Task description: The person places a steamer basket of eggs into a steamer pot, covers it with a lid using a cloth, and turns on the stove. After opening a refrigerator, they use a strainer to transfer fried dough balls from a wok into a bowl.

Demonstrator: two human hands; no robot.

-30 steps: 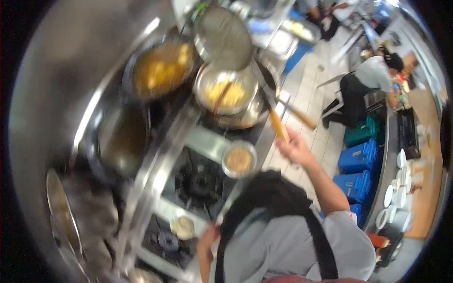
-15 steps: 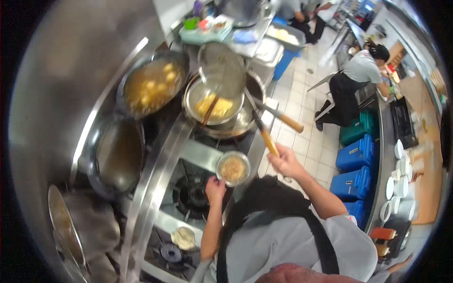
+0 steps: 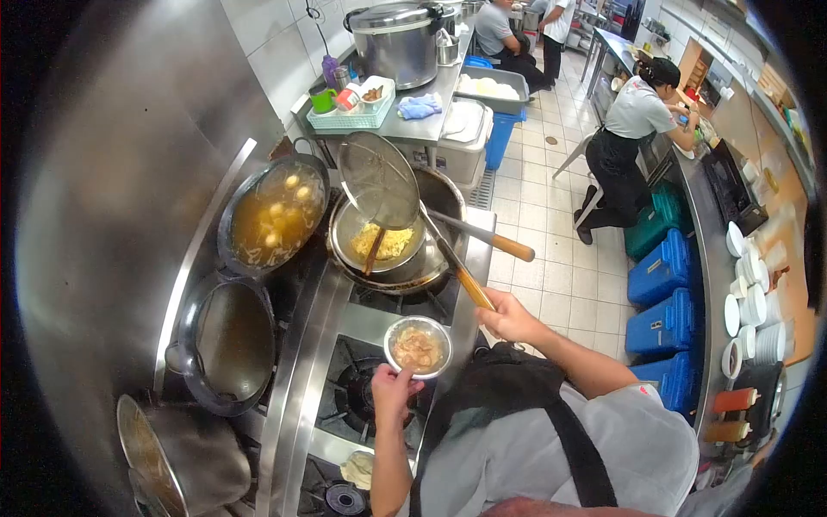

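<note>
My left hand [image 3: 395, 392] is closed on the rim of a small metal bowl [image 3: 418, 347] holding pale, pinkish-brown pieces, above the stove. My right hand [image 3: 508, 317] grips the wooden handle of a round mesh strainer [image 3: 379, 179]. The strainer hangs over a metal bowl [image 3: 349, 256] of yellow food, which has brown chopsticks [image 3: 374, 252] in it. That bowl rests in a larger pan [image 3: 455, 191]. A second wooden handle [image 3: 514, 249] sticks out from the pan toward the right.
Left of the pan, one wok [image 3: 277, 215] holds round pieces in broth and another wok [image 3: 233, 345] holds dark liquid. A lidded pot [image 3: 394, 47] stands on the back counter. One person [image 3: 633, 129] leans at the right counter, near blue bins [image 3: 659, 323]; others are at the back.
The camera view has shifted, showing more of the back counter. The strainer and small bowl remain in my hands, with the strainer still over the yellow food.
</note>
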